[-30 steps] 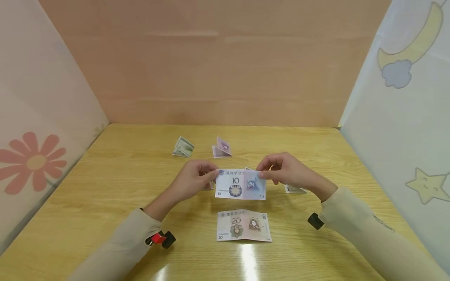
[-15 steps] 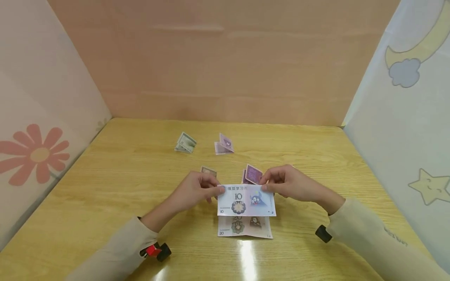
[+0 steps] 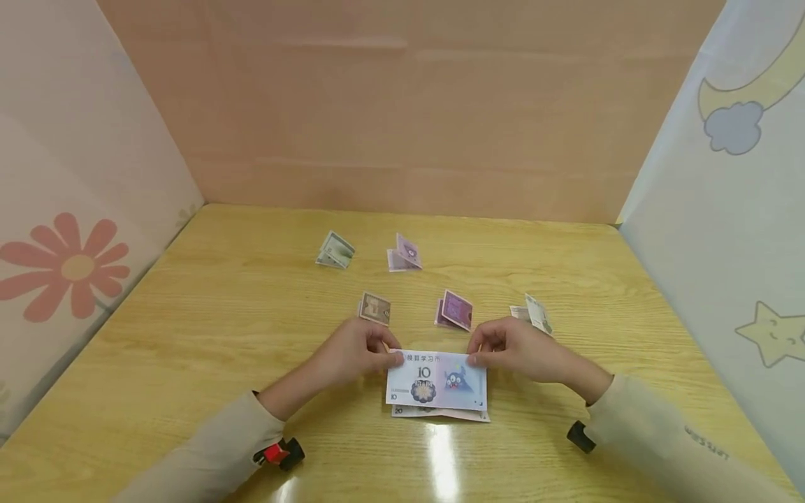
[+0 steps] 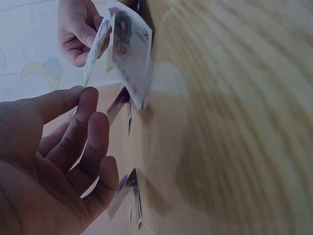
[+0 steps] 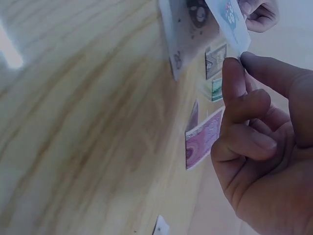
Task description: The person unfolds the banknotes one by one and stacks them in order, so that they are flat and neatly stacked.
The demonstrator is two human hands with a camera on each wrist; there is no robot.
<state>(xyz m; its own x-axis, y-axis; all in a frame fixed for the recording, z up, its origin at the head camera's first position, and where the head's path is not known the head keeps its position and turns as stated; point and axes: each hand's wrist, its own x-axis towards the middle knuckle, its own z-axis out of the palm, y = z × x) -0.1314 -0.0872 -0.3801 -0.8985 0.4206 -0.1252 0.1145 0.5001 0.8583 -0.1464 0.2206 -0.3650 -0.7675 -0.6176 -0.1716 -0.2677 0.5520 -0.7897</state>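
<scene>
A play banknote marked 10 (image 3: 440, 381) is stretched between both hands. My left hand (image 3: 355, 349) pinches its upper left corner between thumb and finger; my right hand (image 3: 518, 349) does the same at the upper right. Beneath it on the table lies a creased 20 play banknote (image 3: 411, 411), mostly covered in the head view. Both wrist views show the 10 note held apart from the 20 note (image 4: 131, 54), at a slant. In the right wrist view the right thumb and forefinger meet on the edge of the 10 note (image 5: 230, 22).
Behind the hands stand several folded notes on the wooden table (image 3: 220, 335): a brown one (image 3: 376, 308), a purple one (image 3: 454, 309) and a pale one (image 3: 537, 314). Farther back are a green note (image 3: 335, 250) and a light purple note (image 3: 404, 253). Decorated panels enclose the sides.
Both hands have brought the 10 note down toward the person, from behind the 20 note to over it. The folded notes behind have come into fuller view.
</scene>
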